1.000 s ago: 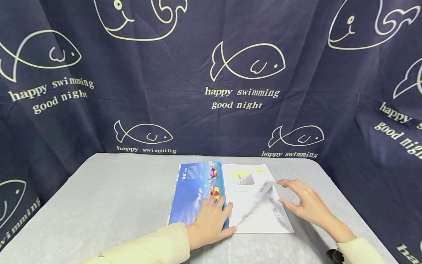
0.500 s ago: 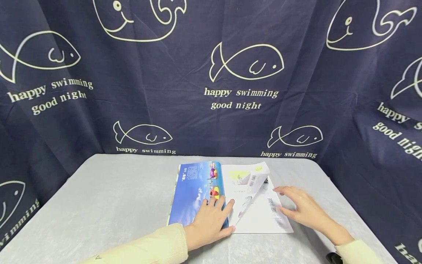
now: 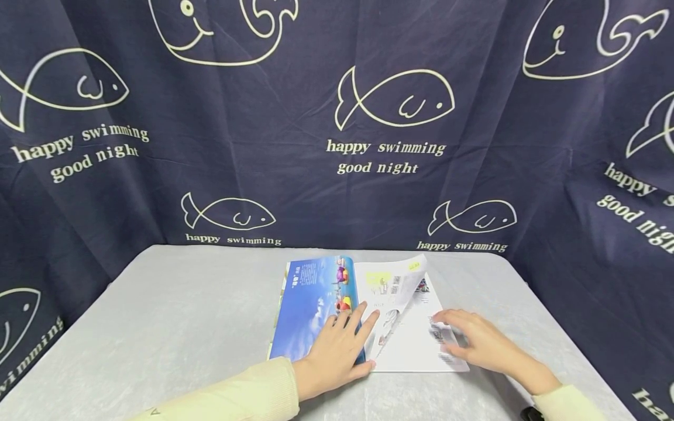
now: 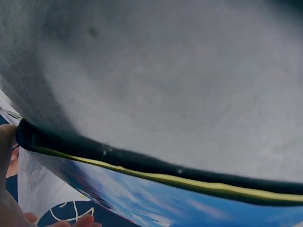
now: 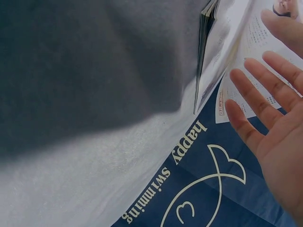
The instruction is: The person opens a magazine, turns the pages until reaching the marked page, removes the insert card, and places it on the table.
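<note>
An open magazine (image 3: 308, 310) lies on the table, its left page blue with colourful toy figures near the spine. My left hand (image 3: 334, 354) rests on that page beside the spine, fingers spread. From the right side a white leaf (image 3: 411, 286) stands partly lifted, its far corner raised and curling to the left. Beneath it shows another white page (image 3: 421, 345) with small pictures and codes. Over the right edge of this page is my right hand (image 3: 481, 348), fingers apart and nothing gripped. In the right wrist view the fingers (image 5: 255, 97) are extended near the raised leaf.
A grey-white table (image 3: 195, 310) spreads around the magazine. Dark blue cloth (image 3: 295, 193) with fish drawings and lettering hangs behind it and at both sides.
The white leaf's far corner has risen and turned toward the back, baring more of the page beneath. My right hand has shifted slightly left and nearer me. My left hand stays on the magazine.
</note>
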A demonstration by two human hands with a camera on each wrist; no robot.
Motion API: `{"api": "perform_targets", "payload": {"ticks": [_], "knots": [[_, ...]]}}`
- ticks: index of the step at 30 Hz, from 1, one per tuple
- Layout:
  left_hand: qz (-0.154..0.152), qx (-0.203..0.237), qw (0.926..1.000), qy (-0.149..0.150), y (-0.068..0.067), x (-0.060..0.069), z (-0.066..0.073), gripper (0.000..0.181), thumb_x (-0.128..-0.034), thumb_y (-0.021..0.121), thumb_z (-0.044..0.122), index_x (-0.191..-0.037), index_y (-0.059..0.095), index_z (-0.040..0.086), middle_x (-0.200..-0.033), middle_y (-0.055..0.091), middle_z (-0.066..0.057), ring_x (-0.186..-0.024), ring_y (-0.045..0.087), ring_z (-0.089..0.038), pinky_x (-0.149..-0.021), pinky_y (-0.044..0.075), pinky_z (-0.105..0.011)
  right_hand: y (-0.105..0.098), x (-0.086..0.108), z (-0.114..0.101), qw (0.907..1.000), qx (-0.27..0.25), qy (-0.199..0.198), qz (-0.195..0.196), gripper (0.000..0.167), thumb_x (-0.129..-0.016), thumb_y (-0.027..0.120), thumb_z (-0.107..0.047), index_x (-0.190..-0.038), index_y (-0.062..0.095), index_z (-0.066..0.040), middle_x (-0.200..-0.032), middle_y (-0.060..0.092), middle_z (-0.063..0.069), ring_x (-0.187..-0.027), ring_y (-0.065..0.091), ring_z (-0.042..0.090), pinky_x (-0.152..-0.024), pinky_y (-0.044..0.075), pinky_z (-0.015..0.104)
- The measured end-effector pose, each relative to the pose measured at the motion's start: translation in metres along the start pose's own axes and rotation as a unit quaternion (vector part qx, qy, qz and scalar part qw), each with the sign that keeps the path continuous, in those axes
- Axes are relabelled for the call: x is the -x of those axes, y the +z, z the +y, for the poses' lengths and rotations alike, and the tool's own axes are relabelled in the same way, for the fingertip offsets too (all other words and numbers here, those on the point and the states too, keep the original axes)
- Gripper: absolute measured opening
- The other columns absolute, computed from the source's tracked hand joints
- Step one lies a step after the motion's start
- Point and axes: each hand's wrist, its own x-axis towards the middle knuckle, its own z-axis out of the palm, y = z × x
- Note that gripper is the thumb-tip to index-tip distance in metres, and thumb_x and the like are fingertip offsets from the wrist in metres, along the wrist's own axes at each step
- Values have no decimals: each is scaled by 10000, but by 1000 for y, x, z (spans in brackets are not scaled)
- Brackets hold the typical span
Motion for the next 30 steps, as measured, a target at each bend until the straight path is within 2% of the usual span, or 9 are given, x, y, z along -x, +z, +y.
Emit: {"api": "perform_targets", "payload": {"ticks": [8,14,22,26,30], "knots": [[360,19,9993,113,2,-1,-1,977,-799,482,642,-1476,27,104,-1522,101,-172,-1283,353,-360,-981,380,-432,2,4,-3,9994,161,59,-311,474,-656,775,-285,-1070,622,-110,-1053,643,-31,-961,594,187,-813,450,376],[492,46,9987,155,4,-1,-1,948,-789,509,620,-1478,76,135,-1534,-14,-168,-1355,216,-388,-1056,282,-484,2,6,-5,9988,90,101,-461,481,-633,787,-273,-1057,624,-112,-1032,644,-16,-925,596,170,-788,471,373],[298,-84,9994,166,4,-1,-1,807,-821,463,610,-1461,201,195,-1534,-69,-152,-1388,88,-395,-1071,224,-520,4,9,-3,9978,-1,167,-649,517,-601,799,-315,-1055,613,-149,-1011,630,-53,-901,579,119,-755,466,352],[292,-25,9994,188,5,0,-1,755,-828,465,588,-1447,251,212,-1538,-43,-145,-1399,35,-384,-1071,207,-535,5,9,-2,9979,-39,97,-637,547,-584,800,-362,-1055,609,-159,-1019,628,-58,-912,574,120,-760,462,351],[357,14,9990,261,5,0,-1,721,-826,477,563,-1435,286,228,-1541,7,-139,-1401,41,-377,-1052,221,-559,6,9,-1,9980,-51,23,-631,574,-576,792,-409,-1059,607,-159,-1028,627,-56,-921,570,125,-766,461,353]]}}
